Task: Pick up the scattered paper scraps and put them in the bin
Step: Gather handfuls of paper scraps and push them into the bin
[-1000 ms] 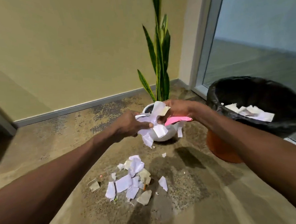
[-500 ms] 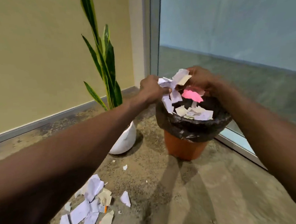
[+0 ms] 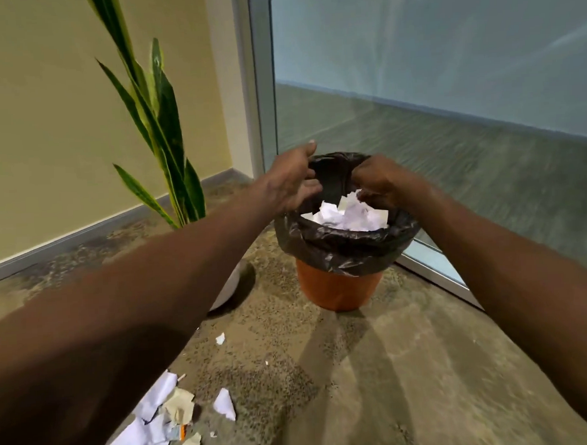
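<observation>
Hands over crumpled scraps in plastic-lined bin.

Count by kind: one bin, orange, lined with one black bag. One potted plant. Two hands: left hand, right hand. Paper scraps on floor at 7 o'clock: overlapping, exact number indeterminable. Scraps in bin: likewise uncountable.

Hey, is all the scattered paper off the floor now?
No, a pile of paper scraps lies on the floor beside the left arm, well short of the bin.
</observation>
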